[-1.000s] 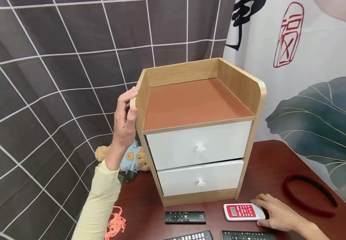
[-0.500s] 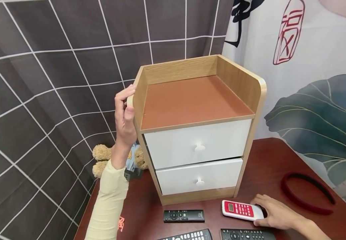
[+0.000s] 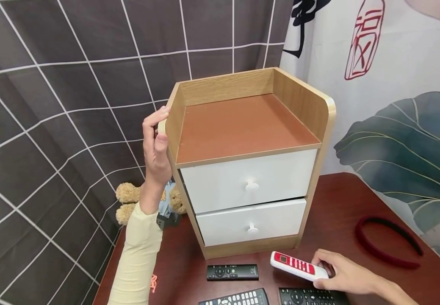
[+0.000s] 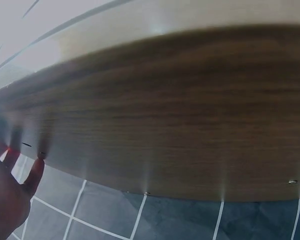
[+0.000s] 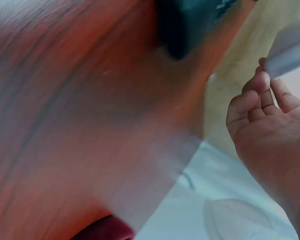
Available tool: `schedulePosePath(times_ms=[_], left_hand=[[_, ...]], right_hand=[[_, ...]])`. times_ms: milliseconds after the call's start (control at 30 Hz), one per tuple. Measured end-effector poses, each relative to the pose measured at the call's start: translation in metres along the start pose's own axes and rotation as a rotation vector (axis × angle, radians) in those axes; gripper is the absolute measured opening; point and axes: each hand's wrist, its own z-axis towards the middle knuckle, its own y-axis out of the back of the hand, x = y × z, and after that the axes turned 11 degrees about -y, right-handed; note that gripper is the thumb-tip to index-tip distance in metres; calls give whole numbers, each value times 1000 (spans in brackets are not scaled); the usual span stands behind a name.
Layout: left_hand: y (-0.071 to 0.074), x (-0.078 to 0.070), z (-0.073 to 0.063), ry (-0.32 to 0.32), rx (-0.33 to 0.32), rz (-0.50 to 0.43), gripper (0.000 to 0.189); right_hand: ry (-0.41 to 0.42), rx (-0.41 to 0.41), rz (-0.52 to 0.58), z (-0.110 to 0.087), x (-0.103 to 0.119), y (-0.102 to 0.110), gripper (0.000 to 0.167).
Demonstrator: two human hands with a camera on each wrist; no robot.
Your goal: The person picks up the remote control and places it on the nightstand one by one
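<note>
My left hand (image 3: 156, 148) rests at the upper left side of a small wooden drawer cabinet (image 3: 242, 159); the left wrist view shows fingertips touching the outer side panel (image 4: 180, 115). My right hand (image 3: 345, 271) pinches the near end of a white remote control (image 3: 296, 266) with a red button face and small screen. That remote is tilted and its far end is raised off the table; in the right wrist view its pale body (image 5: 290, 50) lies between thumb and fingers. Several black remotes lie close by, among them a small one (image 3: 232, 272).
Two more black remotes (image 3: 239, 298) lie at the front of the red-brown table (image 3: 326, 220). A dark red headband (image 3: 387, 242) is at the right. A teddy bear (image 3: 128, 192) lies behind my left arm, with orange cord (image 3: 153, 283) nearby. Curtains surround the back.
My right hand has lifted the red-and-white remote from the table and moved it slightly left, tilting it. My left hand stays at the cabinet's side.
</note>
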Motion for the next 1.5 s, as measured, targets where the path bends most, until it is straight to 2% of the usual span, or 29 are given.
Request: schedulePosePath(times_ms=[100,233,333,400,467,633,767,833,900,1100,1233,1367,1500], left_hand=[[1,-1,0,3,3,3,77],[2,-2,1,7,9,-3,77],[2,-2,1,8,15,-2,76],[2,-2,2,8,17,-2,75],[2,-2,2,11,23,-3,73],[1,-1,2,25,33,-4,70],[0,-1,1,33,23,3,72],[1,-1,1,33,16,6,72],[1,-1,2,33,10,2,72],[2,-1,3,38,5,-4,70],[4,-2,3,46,8,8,73],[5,-1,6,42,12,15,62],[5,-1,7,44,23,21,51]], right_hand=[[52,109,153,4,15,1,19],[102,312,359,12,36,1,11],[107,431,460,19,54,1,8],[137,467,488,24,66,4,10],[124,487,511,28,81,10,14],[139,454,519,36,123,33,26],[212,384,479,42,165,54,18],[219,315,418,44,190,67,10],[242,218,323,48,212,81,10],[109,-106,31,68,271,117,6],[3,-299,-132,90,305,127,21],[-28,-492,-342,118,330,124,42],[-52,-596,-521,144,343,115,50]])
